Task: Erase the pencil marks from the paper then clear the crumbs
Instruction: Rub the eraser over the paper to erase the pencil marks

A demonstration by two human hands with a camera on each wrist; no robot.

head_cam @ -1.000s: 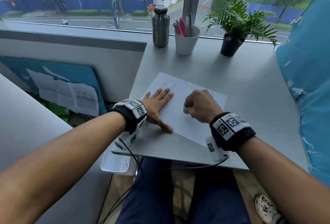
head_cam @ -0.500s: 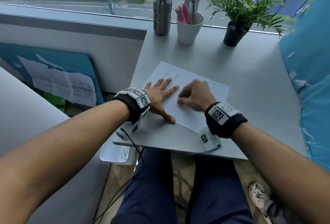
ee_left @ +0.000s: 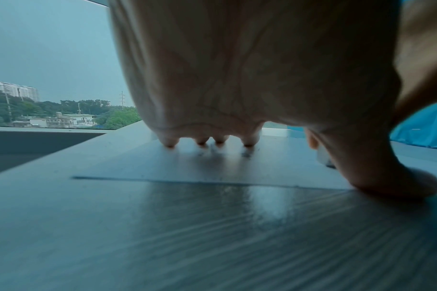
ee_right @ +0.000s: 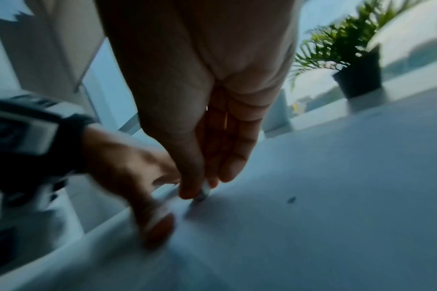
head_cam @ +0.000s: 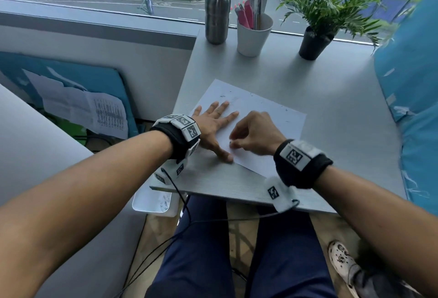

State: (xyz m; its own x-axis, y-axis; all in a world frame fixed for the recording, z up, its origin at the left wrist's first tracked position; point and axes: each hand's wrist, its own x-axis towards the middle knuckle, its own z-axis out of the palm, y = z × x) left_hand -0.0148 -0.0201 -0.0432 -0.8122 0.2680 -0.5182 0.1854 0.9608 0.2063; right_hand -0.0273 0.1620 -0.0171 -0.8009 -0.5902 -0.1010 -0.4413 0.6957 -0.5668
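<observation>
A white sheet of paper lies on the grey desk, with small dark eraser crumbs scattered near its far edge. My left hand lies flat on the sheet's left part, fingers spread and thumb at the near corner; the left wrist view shows its fingertips pressing the paper. My right hand pinches a small white eraser between thumb and fingers, its tip down on the paper just right of the left thumb. A dark crumb lies on the sheet nearby.
At the back of the desk stand a steel bottle, a white cup of pens and a potted plant. A blue cushion borders the right side. The desk's near edge is above my lap.
My right hand has slid left and toward me across the sheet, its fingers now pinched down close to the left thumb. The left hand has stayed flat on the paper.
</observation>
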